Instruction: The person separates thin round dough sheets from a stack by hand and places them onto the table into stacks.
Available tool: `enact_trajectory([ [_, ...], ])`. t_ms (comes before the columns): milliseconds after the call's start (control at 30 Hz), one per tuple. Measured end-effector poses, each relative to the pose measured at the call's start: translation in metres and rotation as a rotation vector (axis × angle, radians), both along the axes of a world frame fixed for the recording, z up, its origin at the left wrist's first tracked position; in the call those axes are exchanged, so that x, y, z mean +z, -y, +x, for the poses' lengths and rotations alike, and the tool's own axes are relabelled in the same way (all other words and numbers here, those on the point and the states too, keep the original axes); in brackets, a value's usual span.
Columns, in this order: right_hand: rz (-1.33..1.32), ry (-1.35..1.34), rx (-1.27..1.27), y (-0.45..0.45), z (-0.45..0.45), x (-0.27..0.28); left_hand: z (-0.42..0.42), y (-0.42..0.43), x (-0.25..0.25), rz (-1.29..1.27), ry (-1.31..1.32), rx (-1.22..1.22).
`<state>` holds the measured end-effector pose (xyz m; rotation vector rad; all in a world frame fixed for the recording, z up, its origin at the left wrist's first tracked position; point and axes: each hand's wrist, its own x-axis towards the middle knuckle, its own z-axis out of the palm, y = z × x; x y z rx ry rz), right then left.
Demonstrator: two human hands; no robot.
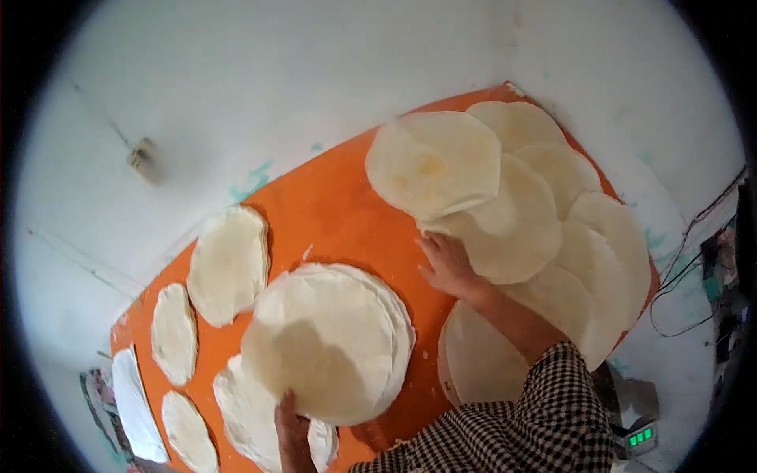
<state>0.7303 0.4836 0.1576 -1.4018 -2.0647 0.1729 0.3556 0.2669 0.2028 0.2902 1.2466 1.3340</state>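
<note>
My left hand [292, 422] grips the near edge of a thin round flatbread [323, 347], thumb on top; its other fingers are mostly hidden. This flatbread lies over a thick stack of similar sheets [402, 339]. My right hand [447, 264] is open, fingers apart, over the orange surface. Just beyond its fingertips is another round flatbread [434, 162] with browned spots and a slightly raised near edge. It overlaps a flatbread [512, 229] in the spread-out group on the right; whether it fully rests there I cannot tell.
An orange table [323, 209] stands against white walls [331, 71]. Smaller stacks of flatbread [229, 264] line the left side, with a white folded cloth or sheet [136, 406] at the far left. Cables [686, 252] and a green-lit digital display [639, 436] are at the right.
</note>
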Motion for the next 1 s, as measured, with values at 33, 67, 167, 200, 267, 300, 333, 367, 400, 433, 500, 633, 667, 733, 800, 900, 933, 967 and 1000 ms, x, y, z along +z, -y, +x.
enact_trajectory([
  [33,-0.063,-0.089,0.01,0.011,-0.007,0.001,0.003,-0.007,0.009,0.071,-0.017,-0.016],
  [67,-0.137,-0.177,0.033,0.025,-0.018,0.002,0.005,-0.015,0.02,0.077,-0.135,-0.082],
  [167,-0.167,-0.292,0.035,0.056,-0.05,-0.003,0.029,-0.029,0.08,0.153,-0.132,0.045],
  [200,-0.213,-0.335,0.068,0.064,-0.057,0.014,0.025,-0.023,0.097,0.142,-0.107,0.039],
  [267,-0.276,-0.417,0.146,0.08,-0.077,0.061,0.003,0.011,0.108,0.158,-0.041,0.076],
  [300,-0.294,-0.453,0.191,0.087,-0.086,0.08,-0.009,0.029,0.107,0.182,0.003,0.12],
  [333,-0.298,-0.502,0.241,0.076,-0.108,0.069,-0.03,0.031,0.08,0.223,0.03,0.162],
  [367,-0.316,-0.532,0.311,0.081,-0.125,0.079,-0.044,0.047,0.071,0.217,0.032,0.223],
  [400,-0.333,-0.559,0.374,0.093,-0.145,0.087,-0.056,0.071,0.055,0.21,0.038,0.277],
  [433,-0.357,-0.585,0.438,0.104,-0.159,0.096,-0.059,0.094,0.04,0.199,0.045,0.335],
  [500,-0.29,-0.474,0.599,0.13,-0.192,0.097,-0.065,0.136,0.004,0.191,0.101,0.377],
  [633,-0.371,-0.21,0.929,0.226,-0.286,0.081,-0.07,0.193,-0.046,0.174,0.277,0.376],
  [667,-0.428,-0.134,0.965,0.244,-0.3,0.077,-0.067,0.196,-0.039,0.305,0.395,0.341],
  [733,-0.54,-0.054,1.022,0.272,-0.321,0.073,-0.061,0.195,-0.032,0.426,0.468,0.332],
  [800,-0.578,-0.008,1.011,0.29,-0.333,0.067,-0.065,0.193,-0.033,0.406,0.377,0.382],
  [900,-0.659,-0.015,0.99,0.289,-0.333,0.059,-0.062,0.188,-0.037,0.328,0.42,0.328],
  [933,-0.754,-0.02,0.97,0.286,-0.335,0.059,-0.067,0.192,-0.046,0.353,0.441,0.265],
  [967,-0.849,-0.027,0.944,0.284,-0.335,0.06,-0.07,0.195,-0.052,0.405,0.471,0.25],
  [1000,-0.844,-0.046,0.967,0.281,-0.335,0.054,-0.073,0.197,-0.057,0.455,0.499,0.232],
])
